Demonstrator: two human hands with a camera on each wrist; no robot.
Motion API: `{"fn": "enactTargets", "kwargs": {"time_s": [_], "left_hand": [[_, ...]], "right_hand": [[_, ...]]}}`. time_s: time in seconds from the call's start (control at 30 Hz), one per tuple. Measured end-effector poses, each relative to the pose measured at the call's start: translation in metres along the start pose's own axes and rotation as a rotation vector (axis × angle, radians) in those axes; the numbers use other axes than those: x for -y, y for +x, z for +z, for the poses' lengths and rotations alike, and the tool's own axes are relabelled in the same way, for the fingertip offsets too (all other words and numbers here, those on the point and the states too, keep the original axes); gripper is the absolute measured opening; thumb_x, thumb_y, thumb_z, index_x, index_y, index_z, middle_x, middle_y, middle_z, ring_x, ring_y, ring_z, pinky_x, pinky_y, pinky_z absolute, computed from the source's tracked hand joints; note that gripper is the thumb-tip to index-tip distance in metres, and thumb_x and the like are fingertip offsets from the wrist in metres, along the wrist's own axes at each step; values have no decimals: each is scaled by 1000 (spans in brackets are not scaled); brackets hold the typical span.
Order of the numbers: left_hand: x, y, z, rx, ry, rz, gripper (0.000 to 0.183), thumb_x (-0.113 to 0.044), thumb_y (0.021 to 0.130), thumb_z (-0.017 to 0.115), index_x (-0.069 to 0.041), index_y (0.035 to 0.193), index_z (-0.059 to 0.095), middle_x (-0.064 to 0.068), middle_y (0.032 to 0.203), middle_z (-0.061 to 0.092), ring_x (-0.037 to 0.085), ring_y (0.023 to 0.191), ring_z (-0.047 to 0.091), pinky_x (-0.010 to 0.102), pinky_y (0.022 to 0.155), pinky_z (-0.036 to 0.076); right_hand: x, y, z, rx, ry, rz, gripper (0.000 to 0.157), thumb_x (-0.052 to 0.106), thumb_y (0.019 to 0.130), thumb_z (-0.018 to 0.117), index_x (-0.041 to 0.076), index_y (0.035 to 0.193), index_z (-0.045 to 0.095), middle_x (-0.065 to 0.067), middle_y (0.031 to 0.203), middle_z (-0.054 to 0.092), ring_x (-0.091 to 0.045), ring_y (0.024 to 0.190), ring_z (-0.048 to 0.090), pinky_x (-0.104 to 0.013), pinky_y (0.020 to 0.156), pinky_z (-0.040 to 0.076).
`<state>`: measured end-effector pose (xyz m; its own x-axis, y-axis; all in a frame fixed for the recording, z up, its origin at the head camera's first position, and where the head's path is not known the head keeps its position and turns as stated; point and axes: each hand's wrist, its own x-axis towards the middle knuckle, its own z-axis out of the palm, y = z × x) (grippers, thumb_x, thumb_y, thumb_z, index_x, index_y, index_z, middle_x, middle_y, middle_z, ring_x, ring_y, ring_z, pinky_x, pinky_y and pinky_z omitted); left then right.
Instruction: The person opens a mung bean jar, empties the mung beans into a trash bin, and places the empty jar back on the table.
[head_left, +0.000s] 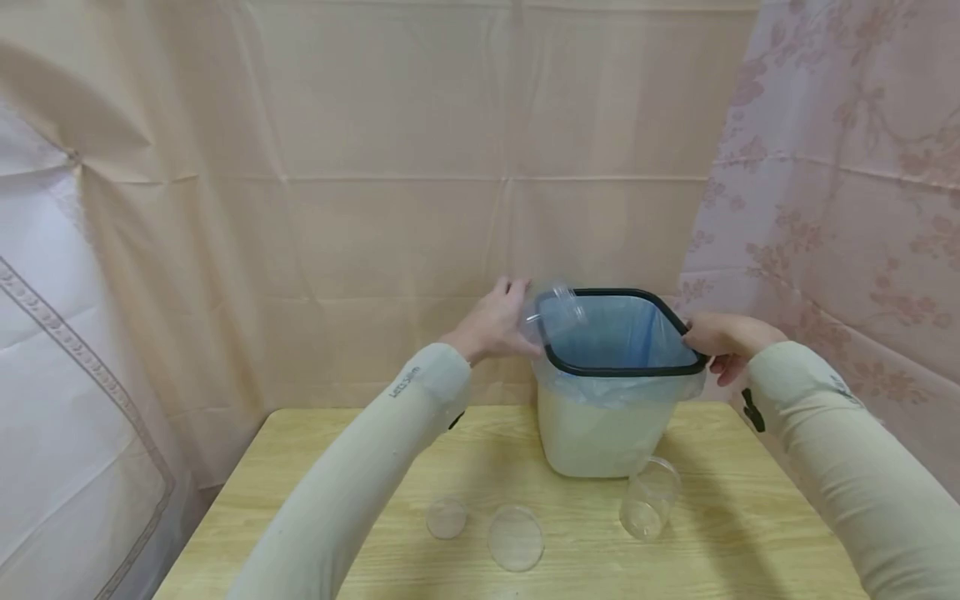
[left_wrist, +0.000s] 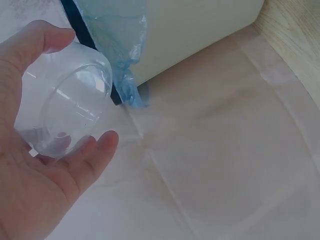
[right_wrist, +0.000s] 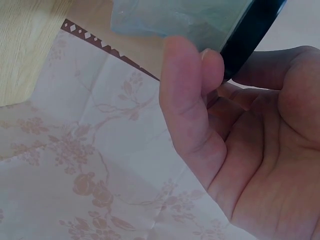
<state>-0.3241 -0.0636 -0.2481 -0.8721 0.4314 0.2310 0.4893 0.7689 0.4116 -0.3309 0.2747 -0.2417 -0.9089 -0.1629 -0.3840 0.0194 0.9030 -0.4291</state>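
Note:
My left hand (head_left: 495, 323) grips a clear plastic cup (left_wrist: 70, 100), thumb on one side and fingers on the other. In the head view the cup is tilted, its mouth end over the left rim of a white trash bin (head_left: 603, 429). A blue bag (head_left: 622, 329) lines the bin and folds out over its edge. My right hand (head_left: 727, 335) holds the bin's black rim (right_wrist: 255, 37) at the right side, fingers curled round it. Another clear plastic cup (head_left: 649, 500) lies tipped on the table in front of the bin.
Two clear round lids (head_left: 516, 538), one smaller than the other, lie flat on the wooden table (head_left: 315, 467) left of the loose cup. A beige curtain (head_left: 390, 208) hangs behind the table, and a floral cloth (head_left: 847, 233) hangs at the right.

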Motion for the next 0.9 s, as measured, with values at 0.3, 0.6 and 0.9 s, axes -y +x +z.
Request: {"fn": "enactTargets", "kwargs": {"time_s": [0.3, 0.6, 0.9], "left_hand": [[8, 1, 2, -27, 144, 18, 101, -36, 75, 90, -6, 154, 33, 11, 151, 41, 28, 132, 45, 41, 112, 39], [20, -6, 4, -62, 91, -15, 99, -36, 75, 91, -3, 152, 37, 11, 155, 41, 29, 140, 39, 42, 116, 33], [30, -17, 3, -105, -91, -75, 94, -30, 69, 94, -5, 144, 43, 7, 132, 56, 25, 114, 57, 41, 99, 49]], "right_hand": [[-4, 2, 1, -12, 8, -8, 26, 11, 103, 35, -10, 117, 41, -9, 76, 43, -20, 64, 49, -35, 60, 59], [-11, 7, 8, -92, 31, -58, 37, 13, 99, 35, -14, 123, 39, -14, 80, 46, -21, 58, 50, -36, 54, 58], [-27, 15, 22, -316, -51, -120, 30, 23, 99, 42, -5, 98, 53, -13, 72, 48, -21, 52, 52, -36, 49, 56]]}}
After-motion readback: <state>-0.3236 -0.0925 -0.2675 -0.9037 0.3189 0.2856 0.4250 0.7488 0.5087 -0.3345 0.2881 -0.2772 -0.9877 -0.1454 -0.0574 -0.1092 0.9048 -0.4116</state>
